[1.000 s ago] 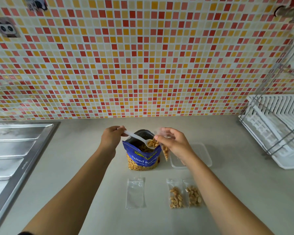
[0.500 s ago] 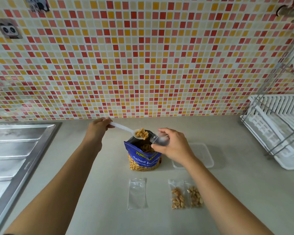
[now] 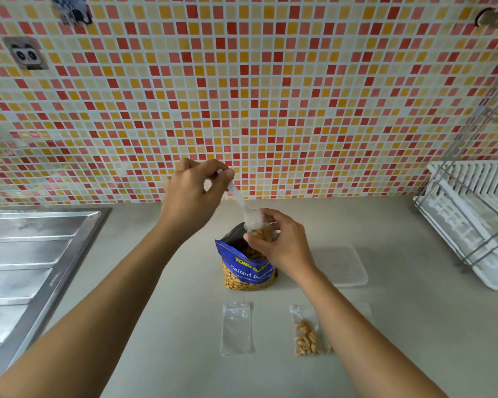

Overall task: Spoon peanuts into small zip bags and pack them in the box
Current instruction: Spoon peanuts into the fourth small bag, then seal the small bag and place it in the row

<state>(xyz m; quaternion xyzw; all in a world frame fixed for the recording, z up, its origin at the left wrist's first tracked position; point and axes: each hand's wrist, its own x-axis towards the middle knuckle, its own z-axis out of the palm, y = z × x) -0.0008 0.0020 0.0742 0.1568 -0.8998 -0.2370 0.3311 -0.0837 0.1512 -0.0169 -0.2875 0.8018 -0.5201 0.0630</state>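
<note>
A blue bag of salted peanuts point(image 3: 246, 270) stands open in the middle of the counter. My left hand point(image 3: 193, 193) pinches the handle of a white plastic spoon point(image 3: 237, 196), which is tilted steeply with its bowl down. My right hand point(image 3: 282, 245) holds a small clear zip bag point(image 3: 260, 229) above the peanut bag's mouth; the spoon's bowl is at the zip bag's opening and peanuts show inside it. An empty zip bag point(image 3: 237, 328) and a filled zip bag point(image 3: 306, 334) lie flat nearer me. A clear plastic box point(image 3: 342, 267) sits right of the peanut bag.
A steel sink drainboard point(image 3: 32, 271) takes up the left of the counter. A white dish rack point(image 3: 477, 222) with wire frame stands at the right. The mosaic tile wall point(image 3: 270, 96) rises just behind the peanut bag. My right forearm partly covers another filled zip bag.
My left hand rose and swung right, tipping the loaded spoon from level to steeply bowl-down into the zip bag. My right hand stayed over the peanut bag with the zip bag.
</note>
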